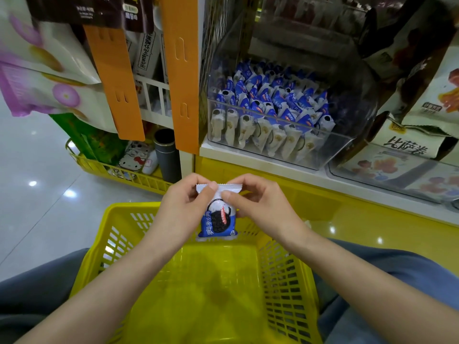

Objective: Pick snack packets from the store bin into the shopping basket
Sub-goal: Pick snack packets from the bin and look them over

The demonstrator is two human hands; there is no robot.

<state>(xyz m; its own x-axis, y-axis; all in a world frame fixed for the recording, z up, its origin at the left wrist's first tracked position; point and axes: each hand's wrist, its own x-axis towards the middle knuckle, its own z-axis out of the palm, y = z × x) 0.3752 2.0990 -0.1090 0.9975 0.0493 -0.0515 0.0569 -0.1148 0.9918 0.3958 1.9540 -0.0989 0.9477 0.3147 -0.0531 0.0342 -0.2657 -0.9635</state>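
A blue and white snack packet (218, 219) with a dark cookie printed on it hangs upright over the far rim of the yellow shopping basket (285, 276). My left hand (183, 207) pinches its top seal at the left, and my right hand (258, 202) pinches the same seal at the right. The basket sits on my lap and nothing lies in it. Above and behind, a clear plastic store bin (347, 147) on the shelf holds several packets (270, 105) of the same kind.
Orange hanging strips (183, 70) and bagged goods (44, 58) hang at the left. A second yellow basket (116, 170) with a dark cylinder (166, 152) stands on the glossy floor. Another clear bin (397, 175) with larger bags sits at the right, above the yellow shelf base (347, 209).
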